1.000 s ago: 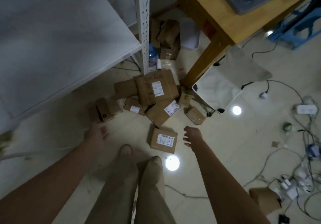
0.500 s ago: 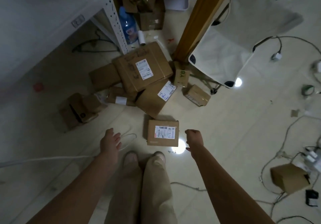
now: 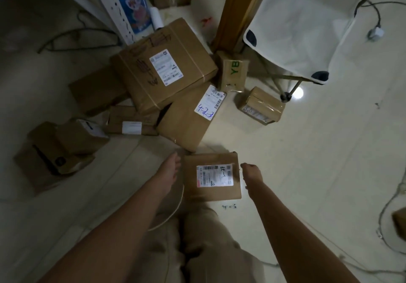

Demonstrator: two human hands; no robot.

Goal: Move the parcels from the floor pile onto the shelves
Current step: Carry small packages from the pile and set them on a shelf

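The left hand (image 3: 170,170) has its fingers (image 3: 175,158) straight and together, just beside the left edge of the labelled parcel (image 3: 212,192), which lies flat on the floor (image 3: 307,172) between the two hands. The right hand (image 3: 251,172) is at the parcel's right edge with its fingers bent downward; whether they grip that edge cannot be told. Beyond the fingers, the shelf post (image 3: 109,3), the pile (image 3: 140,78) of further parcels and the table leg (image 3: 237,8) stand on the floor.

left hand (image 3: 170,168) and right hand (image 3: 250,171) flank a small labelled parcel (image 3: 212,191) on the floor (image 3: 307,151).
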